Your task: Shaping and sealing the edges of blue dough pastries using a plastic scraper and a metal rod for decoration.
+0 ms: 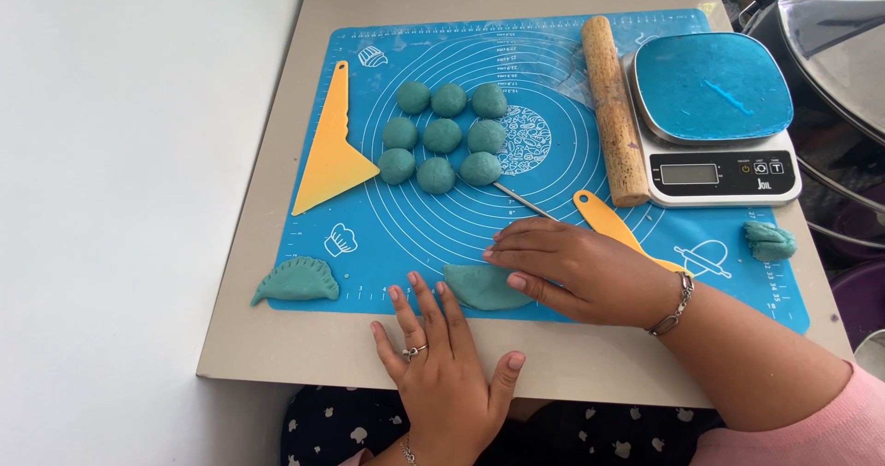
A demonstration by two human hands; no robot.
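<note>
- Beige board (pixel 277 337) on a white surface, blue mat (pixel 433 235) spread across it.
- Far left, off the mat's corner: finished dumpling (pixel 297 281), teal, crimped along its curved edge.
- Above it on the mat: yellow scraper (pixel 332 153), lying flat, point toward the near edge.
- Centre of mat: nine teal dough balls (pixel 442 136) in three rows, close together.
- Near edge: left hand (pixel 442 374), flat on the board, fingers spread and straight, gripping nothing, fingertips just touching the folded dough (pixel 484 286).
- Folded dough: half-moon shape, on the mat's near edge, between the two hands.
- Right hand (pixel 581 272): palm down over the dough's right part, fingers together and nearly straight, pressing its edge, not closed around it.
- Behind that hand: yellow spatula (pixel 604 222) and a thin metal rod (pixel 521 199).
- Further right: wooden rolling pin (pixel 613 106), then a scale (pixel 714 116) with a blue top.
- Far right: dough lump (pixel 770 241).
</note>
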